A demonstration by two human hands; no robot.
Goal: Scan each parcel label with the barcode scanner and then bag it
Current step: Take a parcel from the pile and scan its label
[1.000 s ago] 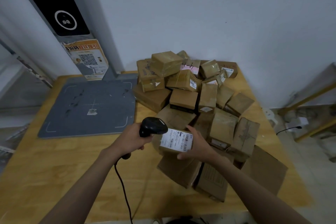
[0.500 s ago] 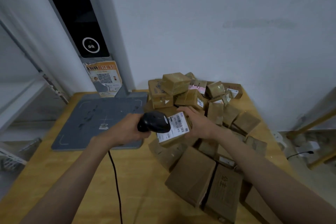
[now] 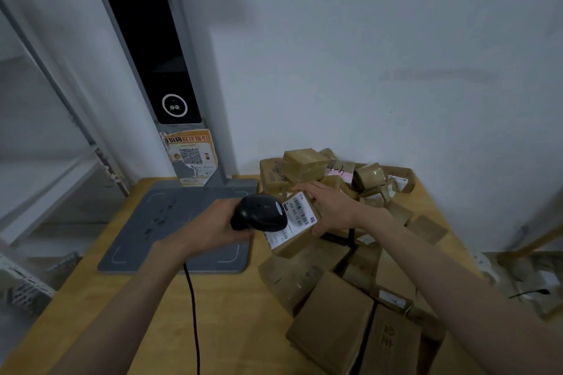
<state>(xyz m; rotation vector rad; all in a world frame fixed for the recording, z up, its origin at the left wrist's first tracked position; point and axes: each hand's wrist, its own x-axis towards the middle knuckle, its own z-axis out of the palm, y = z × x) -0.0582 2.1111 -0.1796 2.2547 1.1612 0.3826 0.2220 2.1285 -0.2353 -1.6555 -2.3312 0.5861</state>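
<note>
The left hand (image 3: pixel 213 228) grips the black barcode scanner (image 3: pixel 259 212) by its handle, fingers curled round it, with the scanner's head pointing toward three o'clock at the parcel (image 3: pixel 294 227) just beside it. The right hand (image 3: pixel 330 207) holds that parcel from its three o'clock side, fingers (image 3: pixel 307 189) curled over the top edge and thumb along the lower side, so that the box is lifted above the heap and tilted with its white label (image 3: pixel 294 218) facing up. The label carries barcodes and printed digits, and the scanner's head overlaps its nine o'clock edge in the view; whether they touch I cannot tell. A black cable (image 3: pixel 193 313) runs from under the left hand toward six o'clock across the wooden tabletop (image 3: pixel 231 313). A pile of brown taped boxes (image 3: pixel 332 310) fills the tabletop from twelve o'clock round to five o'clock of the held parcel, some with small white labels. At nine o'clock of the hands lies a grey flat pad (image 3: pixel 170 222) with corner marks, and from its far edge rises a grey post with a black panel (image 3: pixel 152 49) and an orange notice with a QR code (image 3: pixel 190 155). A pale wall (image 3: pixel 365 39) stands behind.
</note>
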